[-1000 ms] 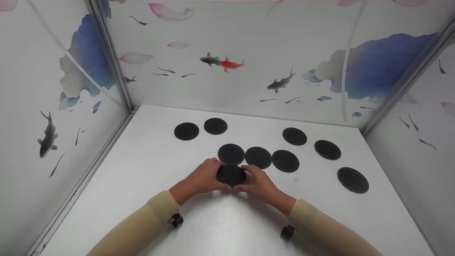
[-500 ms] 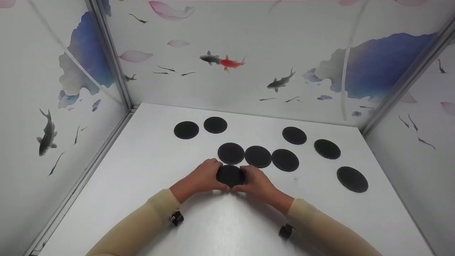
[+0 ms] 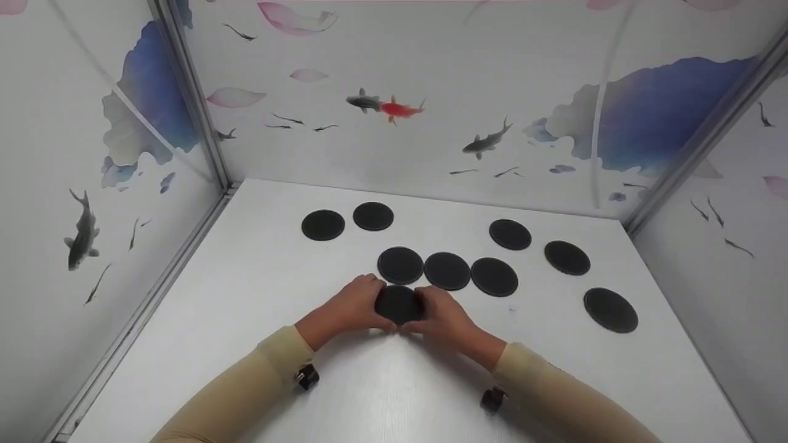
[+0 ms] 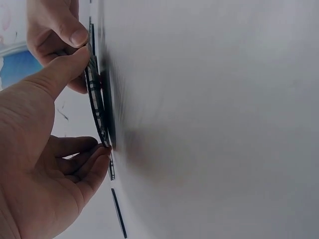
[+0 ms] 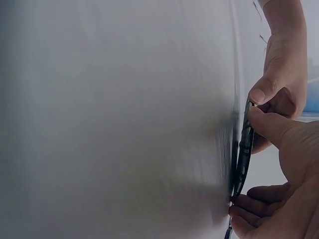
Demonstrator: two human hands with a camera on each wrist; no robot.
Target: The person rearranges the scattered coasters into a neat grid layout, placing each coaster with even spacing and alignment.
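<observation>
Both hands hold one black round disc (image 3: 399,305) at the middle of the white table. My left hand (image 3: 354,304) grips its left rim, thumb at the near side and fingers farther round. On the opposite rim, my right hand (image 3: 444,314) grips it the same way, the two thumbs almost meeting. In the left wrist view the disc edge (image 4: 94,107) shows pale marks, and a dark narrow gap or reflection lies between it and the table. The right wrist view shows the disc edge (image 5: 243,154) likewise. Just beyond lies a row of discs, the nearest one (image 3: 400,266) close to the held disc.
A second disc (image 3: 447,271) and a third (image 3: 494,277) continue the row rightward. Two discs lie back left, one here (image 3: 323,225). Others lie to the right, including one near the right side (image 3: 611,310). Printed walls (image 3: 394,160) enclose the white table (image 3: 258,271).
My right hand has shifted very slightly left, its fingers closing farther over the right rim of the disc. The left hand and the other discs look unmoved.
</observation>
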